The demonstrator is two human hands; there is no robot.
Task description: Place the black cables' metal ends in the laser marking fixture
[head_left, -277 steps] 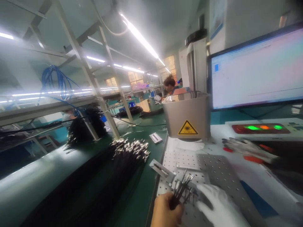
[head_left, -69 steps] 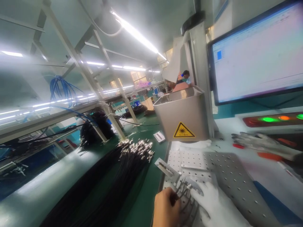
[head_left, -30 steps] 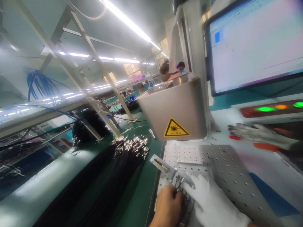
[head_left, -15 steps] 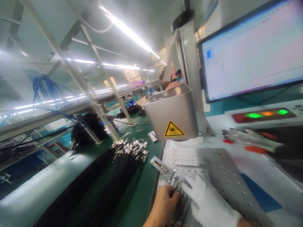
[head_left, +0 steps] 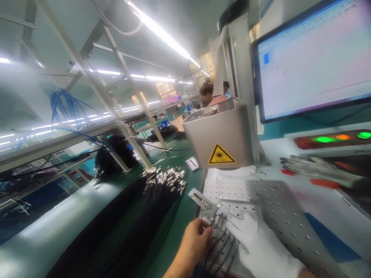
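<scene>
My bare left hand is closed, thumb and forefinger pinched around a black cable beside a metal fixture. Several cables with metal connectors lie side by side at the fixture's near end, their black leads trailing down toward me. My right hand, in a white glove, reaches in from the right. Its outstretched fingers touch the connectors at their right side, with the thumb held apart lower down. The fixture sits on a perforated metal plate.
A metal machine head with a yellow laser warning label overhangs the plate. Left lies a large bundle of black cables with shiny ends on the green bench. At right are a monitor, a lit button panel and a worn glove.
My left hand has drawn back slightly from the fixture, and more of the cable leads show between my hands. The gloved hand stays at the connectors. The whole view has shifted a little.
</scene>
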